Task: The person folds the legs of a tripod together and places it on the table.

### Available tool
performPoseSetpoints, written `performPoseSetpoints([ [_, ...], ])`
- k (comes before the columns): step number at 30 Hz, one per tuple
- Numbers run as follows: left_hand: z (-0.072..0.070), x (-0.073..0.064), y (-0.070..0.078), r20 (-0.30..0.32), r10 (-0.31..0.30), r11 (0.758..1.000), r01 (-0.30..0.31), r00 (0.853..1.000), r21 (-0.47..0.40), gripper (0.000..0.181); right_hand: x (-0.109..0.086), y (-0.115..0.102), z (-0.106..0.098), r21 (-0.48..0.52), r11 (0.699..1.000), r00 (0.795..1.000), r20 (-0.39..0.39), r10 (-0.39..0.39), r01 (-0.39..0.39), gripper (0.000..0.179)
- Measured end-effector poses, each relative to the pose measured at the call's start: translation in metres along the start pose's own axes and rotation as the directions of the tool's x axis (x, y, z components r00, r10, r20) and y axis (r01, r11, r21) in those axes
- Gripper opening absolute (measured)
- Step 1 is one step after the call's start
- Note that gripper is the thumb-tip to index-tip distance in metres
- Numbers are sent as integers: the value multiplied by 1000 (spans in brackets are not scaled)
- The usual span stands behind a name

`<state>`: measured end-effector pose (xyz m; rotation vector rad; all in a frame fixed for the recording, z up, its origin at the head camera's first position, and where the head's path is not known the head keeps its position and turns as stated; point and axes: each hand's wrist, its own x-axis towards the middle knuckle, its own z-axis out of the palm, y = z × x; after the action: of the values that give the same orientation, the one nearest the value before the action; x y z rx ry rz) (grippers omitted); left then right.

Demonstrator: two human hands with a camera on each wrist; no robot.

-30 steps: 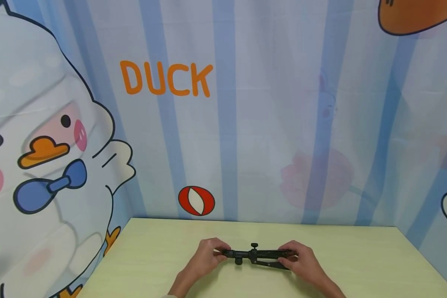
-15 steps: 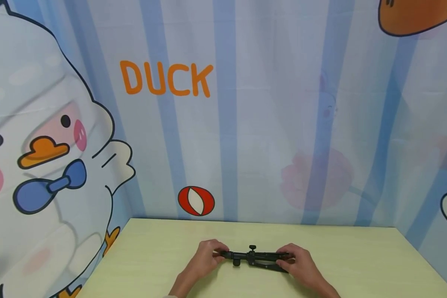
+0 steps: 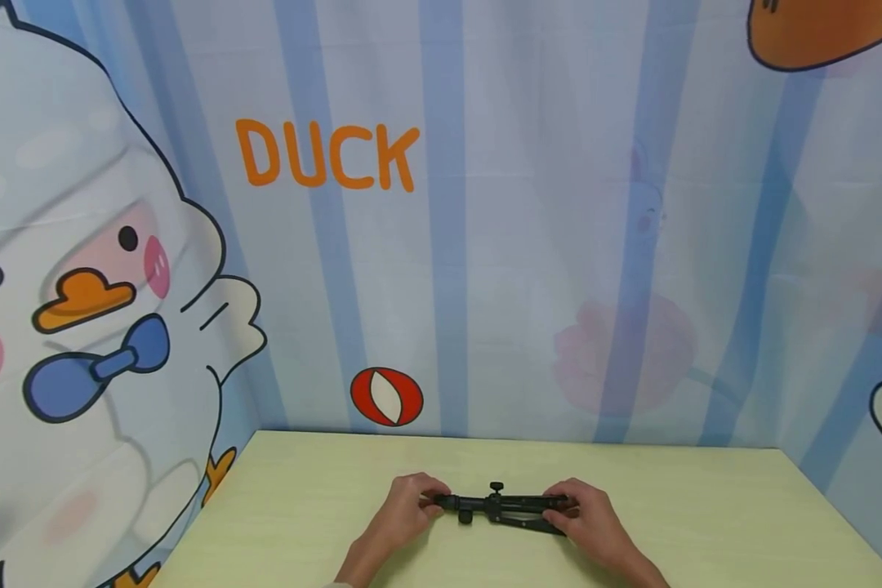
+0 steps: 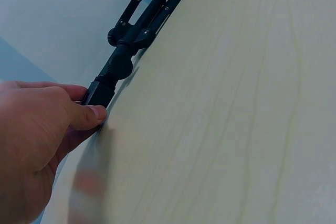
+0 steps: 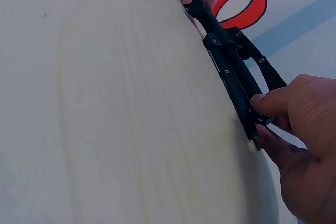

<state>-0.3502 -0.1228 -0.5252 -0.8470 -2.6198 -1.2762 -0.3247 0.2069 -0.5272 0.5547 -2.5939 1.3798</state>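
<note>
A small black tripod lies sideways between my two hands, low over the table. My left hand pinches its head end between thumb and fingers; in the left wrist view the thumb presses on the dark head piece. At the other end, my right hand holds the legs. Seen from the right wrist, the thumb lies on one leg with a finger beneath. The legs are slightly spread, one angled away from the rest. Round knobs stick out near the tripod's middle, one upward and one downward in the head view.
The pale yellow-green table reaches back to a blue-striped curtain. Printed on that curtain are a large white duck, orange lettering and a red ball.
The tripod and my right hand have shifted slightly left and a little toward me. My left hand stays nearly in place, and both hands keep their hold.
</note>
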Motion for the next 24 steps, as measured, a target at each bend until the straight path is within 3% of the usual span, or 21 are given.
performPoseSetpoints([
  [8,1,1,-2,-19,1,1000,-1,1000,6,26,0,-1,0,10,1000,1000,-15,6,-6,22],
  [24,-3,-1,-2,1,-19,1000,19,1000,10,24,1,9,-4,14,1000,1000,-3,22,-22,21],
])
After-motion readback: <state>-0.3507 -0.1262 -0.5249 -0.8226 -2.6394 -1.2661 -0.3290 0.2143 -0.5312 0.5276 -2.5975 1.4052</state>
